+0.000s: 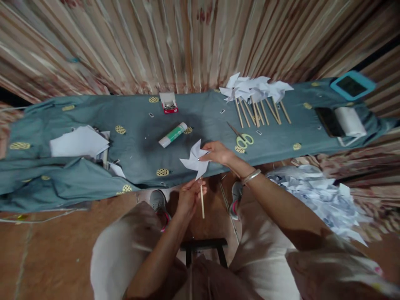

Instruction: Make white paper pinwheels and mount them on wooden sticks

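Observation:
A white paper pinwheel (195, 160) on a thin wooden stick (202, 204) is held over the table's front edge. My left hand (189, 194) grips the stick just below the paper blades. At the pinwheel's right side, my right hand (218, 152) has its fingers closed on the blades near the centre. A small dark pin head shows at the middle of the blades. Behind the pinwheel lies a green and white glue stick (173, 134). Scissors (244, 140) with yellow-green handles rest to the right of my right hand.
A small red and white box of pins (169, 104) stands at the back. Several finished pinwheels (256, 89) lie back right, near a phone (329, 121) and a blue-framed device (353, 85). White paper sheets (79, 141) sit left; a paper pile (318, 200) is on the lower right.

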The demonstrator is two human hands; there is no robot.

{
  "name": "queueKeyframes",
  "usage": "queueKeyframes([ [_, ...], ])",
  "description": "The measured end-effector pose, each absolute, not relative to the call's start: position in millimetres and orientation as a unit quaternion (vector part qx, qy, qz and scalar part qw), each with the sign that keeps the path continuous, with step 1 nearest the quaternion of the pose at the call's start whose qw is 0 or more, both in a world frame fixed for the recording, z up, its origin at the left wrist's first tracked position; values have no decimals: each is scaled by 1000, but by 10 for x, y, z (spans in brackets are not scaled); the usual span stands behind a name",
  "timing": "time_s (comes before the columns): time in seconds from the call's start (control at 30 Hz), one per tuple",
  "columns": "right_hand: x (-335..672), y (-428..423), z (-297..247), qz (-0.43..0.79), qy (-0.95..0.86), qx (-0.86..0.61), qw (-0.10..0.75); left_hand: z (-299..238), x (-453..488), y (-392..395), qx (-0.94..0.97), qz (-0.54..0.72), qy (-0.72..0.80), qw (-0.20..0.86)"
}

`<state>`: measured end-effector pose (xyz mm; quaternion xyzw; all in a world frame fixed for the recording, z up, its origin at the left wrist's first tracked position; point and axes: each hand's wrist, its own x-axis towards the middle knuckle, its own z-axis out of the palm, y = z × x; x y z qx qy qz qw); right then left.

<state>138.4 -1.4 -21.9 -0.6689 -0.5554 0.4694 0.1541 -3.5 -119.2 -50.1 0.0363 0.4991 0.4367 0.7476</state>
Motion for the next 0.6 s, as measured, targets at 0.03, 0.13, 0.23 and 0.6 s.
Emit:
queueKeyframes([
  [0.03,1370,7,-185,470,-555,-671,144,-480,-31,-1187,33,435,499,749],
  [0.13,1328,47,-71,469,-554,-678,114,-426,-23,-1174,33,434,500,748],
  [0.23,1299,66,13,461,-558,-684,92,-398,-21,-1171,35,434,504,746],
  [0.6,1234,109,140,441,-571,-692,38,-340,6,-1186,58,446,513,731],
])
